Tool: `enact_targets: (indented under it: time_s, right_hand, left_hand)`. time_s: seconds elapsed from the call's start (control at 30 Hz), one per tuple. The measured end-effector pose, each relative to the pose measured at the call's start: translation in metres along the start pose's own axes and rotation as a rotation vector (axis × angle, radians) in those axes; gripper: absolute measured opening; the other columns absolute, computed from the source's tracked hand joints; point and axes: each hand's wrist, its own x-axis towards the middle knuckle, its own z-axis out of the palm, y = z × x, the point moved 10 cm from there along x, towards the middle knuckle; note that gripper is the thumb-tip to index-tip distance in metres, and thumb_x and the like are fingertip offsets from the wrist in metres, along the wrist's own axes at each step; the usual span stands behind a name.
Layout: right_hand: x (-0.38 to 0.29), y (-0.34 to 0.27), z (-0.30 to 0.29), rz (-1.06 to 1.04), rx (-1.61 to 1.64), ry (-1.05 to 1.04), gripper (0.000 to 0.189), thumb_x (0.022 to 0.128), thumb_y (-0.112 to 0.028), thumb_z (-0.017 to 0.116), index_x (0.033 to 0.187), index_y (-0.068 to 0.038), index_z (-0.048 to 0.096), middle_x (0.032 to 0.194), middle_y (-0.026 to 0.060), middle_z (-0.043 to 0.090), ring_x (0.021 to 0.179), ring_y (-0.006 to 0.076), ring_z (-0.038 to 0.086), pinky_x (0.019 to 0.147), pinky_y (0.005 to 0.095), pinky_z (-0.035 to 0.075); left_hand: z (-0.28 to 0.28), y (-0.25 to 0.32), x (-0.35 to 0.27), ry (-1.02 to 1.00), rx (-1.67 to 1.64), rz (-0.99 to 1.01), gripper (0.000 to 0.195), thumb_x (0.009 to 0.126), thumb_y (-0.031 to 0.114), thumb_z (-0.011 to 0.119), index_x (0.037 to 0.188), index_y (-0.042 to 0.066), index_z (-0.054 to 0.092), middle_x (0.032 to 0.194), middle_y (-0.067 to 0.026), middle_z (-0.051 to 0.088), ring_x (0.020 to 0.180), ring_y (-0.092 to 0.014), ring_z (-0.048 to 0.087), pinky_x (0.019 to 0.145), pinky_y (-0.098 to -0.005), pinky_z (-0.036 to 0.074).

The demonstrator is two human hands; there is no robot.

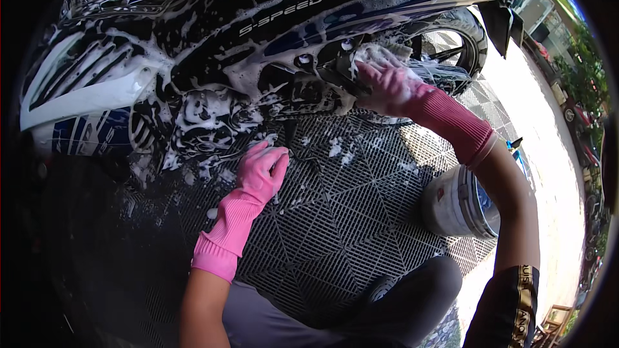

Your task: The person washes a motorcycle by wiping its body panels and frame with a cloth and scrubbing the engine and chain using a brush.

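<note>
A foam-covered motorcycle [213, 53] stretches across the view before me, its dark and white side panels streaked with suds. My right hand [391, 84], in a pink rubber glove, presses at the bike's lower side near the wheel. Grey-white, sudsy material [387, 53] shows by its fingers; foam hides whether it is a cloth or part of the bike. My left hand [263, 169], gloved in pink too, is curled just below the foamy engine [205, 116]. Nothing shows inside its fingers, and whether it touches the bike is unclear.
A bucket [447, 200] with blue inside stands to the right, by my right forearm. Dark slatted floor tiles [338, 207] bear patches of foam. My bent knee [437, 280] is at the lower right. The bike's spoked wheel [476, 43] lies beyond my right hand.
</note>
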Motion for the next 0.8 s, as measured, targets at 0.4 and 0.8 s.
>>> enact_targets:
  time_s: [0.4,0.8]
  right_hand:
    - [-0.114,0.215,0.087,0.684,0.889,0.339,0.034,0.101,-0.029,0.066,0.128,-0.008,0.071,0.100,0.0053,0.077,0.090,0.0131,0.072,0.081,0.0290,0.057]
    - [-0.080,-0.059,0.065,0.422,1.793,0.404,0.053,0.108,-0.020,0.054,0.155,-0.001,0.040,0.151,0.0178,0.054,0.141,0.0270,0.054,0.120,0.0414,0.045]
  left_hand:
    - [-0.006,0.005,0.005,0.087,-0.120,0.030,0.009,0.092,0.016,0.076,0.094,0.008,0.075,0.087,-0.0091,0.077,0.082,-0.033,0.073,0.100,-0.0458,0.056]
    - [-0.005,0.000,0.001,0.054,-0.049,0.003,0.011,0.090,0.018,0.077,0.097,0.009,0.077,0.089,-0.0100,0.078,0.087,-0.035,0.074,0.098,-0.0454,0.057]
